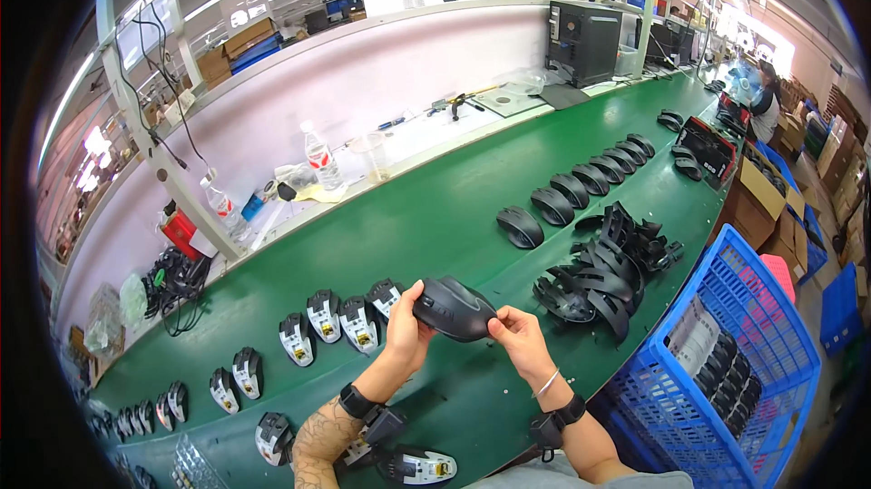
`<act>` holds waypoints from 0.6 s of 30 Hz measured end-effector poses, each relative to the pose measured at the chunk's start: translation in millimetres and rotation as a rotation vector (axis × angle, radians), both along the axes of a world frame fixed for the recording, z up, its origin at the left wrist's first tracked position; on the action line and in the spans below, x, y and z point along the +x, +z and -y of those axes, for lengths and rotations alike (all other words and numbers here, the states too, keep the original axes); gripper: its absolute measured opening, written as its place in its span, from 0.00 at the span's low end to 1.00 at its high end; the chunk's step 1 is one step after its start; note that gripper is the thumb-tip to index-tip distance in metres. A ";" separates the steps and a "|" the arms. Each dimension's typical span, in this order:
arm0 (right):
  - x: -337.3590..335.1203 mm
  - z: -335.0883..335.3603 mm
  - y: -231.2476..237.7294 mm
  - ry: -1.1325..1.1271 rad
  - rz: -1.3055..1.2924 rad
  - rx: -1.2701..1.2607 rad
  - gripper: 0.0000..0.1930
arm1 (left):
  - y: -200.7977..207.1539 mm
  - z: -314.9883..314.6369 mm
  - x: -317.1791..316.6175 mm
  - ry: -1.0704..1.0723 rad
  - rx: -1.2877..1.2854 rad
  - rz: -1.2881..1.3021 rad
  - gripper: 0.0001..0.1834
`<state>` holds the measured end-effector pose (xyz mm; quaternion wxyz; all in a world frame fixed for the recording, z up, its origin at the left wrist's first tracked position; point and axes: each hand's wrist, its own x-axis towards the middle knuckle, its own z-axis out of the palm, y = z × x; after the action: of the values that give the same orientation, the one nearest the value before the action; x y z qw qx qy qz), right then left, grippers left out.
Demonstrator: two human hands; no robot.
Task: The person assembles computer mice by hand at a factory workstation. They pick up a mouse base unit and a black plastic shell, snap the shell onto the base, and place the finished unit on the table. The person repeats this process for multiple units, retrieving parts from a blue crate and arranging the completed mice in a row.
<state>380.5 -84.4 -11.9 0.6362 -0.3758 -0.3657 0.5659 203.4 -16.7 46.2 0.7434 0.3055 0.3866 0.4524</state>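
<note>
Black matte computer mouse (455, 308) at lower centre of frame, gripped at both ends by left hand (406, 326) and right hand (518, 335) fingers, above bare green worktop (399, 235), glossy curved shell pile (603, 271) right, blue lattice crate (726, 353) at the worktop edge.

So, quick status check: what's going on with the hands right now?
Left hand and right hand both gripping black mouse shell above green belt. Nothing in the way.

A black mouse (455, 309) over a green belt (408, 235), beside a blue lattice crate (726, 326) and white-and-black mouse bases (327, 318).
</note>
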 end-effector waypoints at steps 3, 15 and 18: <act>1.5 0.6 5.7 -0.037 -0.052 -0.058 0.11 | 15.5 2.3 8.2 -0.073 -0.029 -0.005 0.21; 30.1 -2.8 43.1 -0.369 0.888 -0.130 0.18 | 12.1 -13.2 24.8 -0.225 -0.078 0.063 0.17; 38.9 3.3 45.0 -0.711 1.489 0.101 0.20 | -5.6 -35.3 32.0 -0.118 -0.116 0.057 0.16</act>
<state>419.4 -87.7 33.2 0.3847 -0.7166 -0.5758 -0.0833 235.4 18.6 40.6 0.7959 0.2711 0.3720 0.3932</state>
